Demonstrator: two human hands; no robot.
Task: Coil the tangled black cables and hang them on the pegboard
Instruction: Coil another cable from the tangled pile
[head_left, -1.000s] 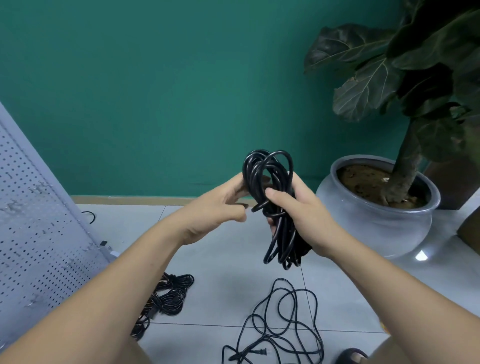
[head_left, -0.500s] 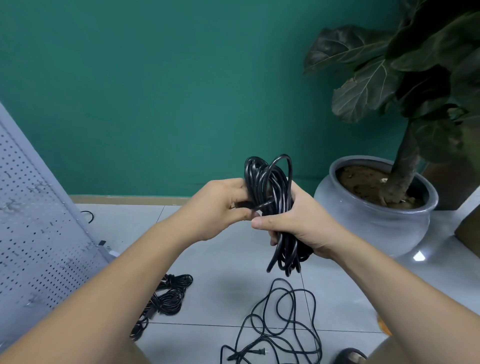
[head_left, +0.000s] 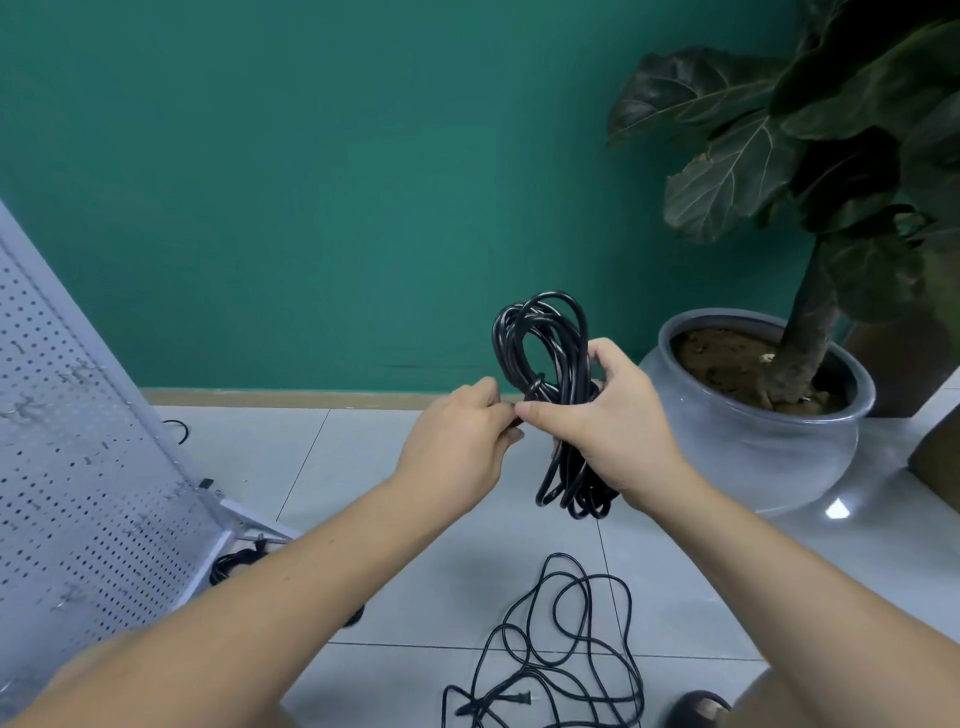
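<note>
A coiled black cable (head_left: 545, 338) is held upright in front of me, its loops sticking out above and below the grip. My right hand (head_left: 608, 421) grips the middle of the coil, thumb across the front. My left hand (head_left: 457, 441) pinches the cable's loose end right beside that thumb, at the coil's waist. A loose tangled black cable (head_left: 561, 649) with a two-pin plug lies on the floor tiles below. The white pegboard (head_left: 78, 467) leans at the left edge of the view.
A large grey pot (head_left: 753, 452) with a broad-leafed plant stands at the right against the green wall. Another black cable bundle (head_left: 234, 564) lies by the pegboard's foot, partly hidden by my left arm. A dark shoe tip (head_left: 696, 709) shows at the bottom right.
The coil has shifted slightly right and turned in my right hand. My left hand has dropped lower, pulling the loose end tight at the coil's middle. The view has tilted a little.
</note>
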